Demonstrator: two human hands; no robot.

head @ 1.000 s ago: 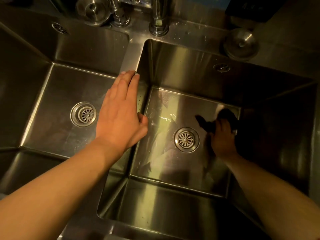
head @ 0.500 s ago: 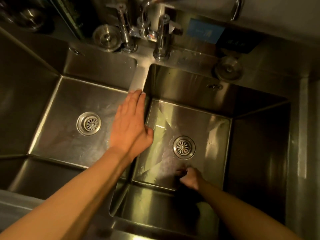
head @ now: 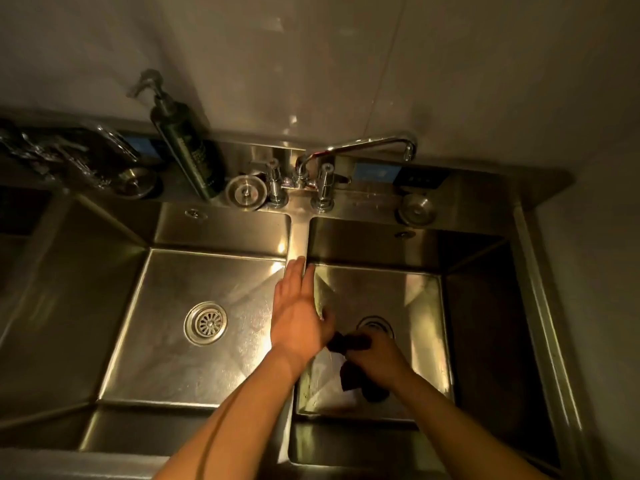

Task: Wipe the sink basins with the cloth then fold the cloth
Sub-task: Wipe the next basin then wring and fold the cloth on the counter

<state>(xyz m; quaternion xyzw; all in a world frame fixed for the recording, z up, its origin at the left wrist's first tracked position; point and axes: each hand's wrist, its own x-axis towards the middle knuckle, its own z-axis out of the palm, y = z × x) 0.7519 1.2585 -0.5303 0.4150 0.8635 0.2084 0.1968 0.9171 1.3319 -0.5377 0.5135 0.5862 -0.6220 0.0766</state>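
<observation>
Steel double sink (head: 298, 237), dim light; I'm mid-wipe in the right basin (head: 426, 289), so I judge the task roughly half run at best. My right hand (head: 377, 358) is curled round the dark cloth (head: 348, 342), which sits bunched on the basin floor just in front of the drain (head: 375, 323); a second lobe of cloth sticks out under the wrist. My left hand (head: 298, 313) lies flat, fingers straight and together, braced on the divider between the basins; it holds nothing.

Left to do, as I read it: finish this floor and walls; the left basin (head: 166, 306) I can't call wiped or unwiped from its sheen; the fold is not started, since the cloth is still wadded.

Contents: left basin holds only its strainer drain (head: 206, 323); right basin holds cloth and hand, with pale streaks on the floor near the cloth, maybe water or glare. On the back ledge: a pump bottle (head: 187, 147), drain plugs (head: 246, 192), tap (head: 346, 150) swung over the right side; no water visibly running.
</observation>
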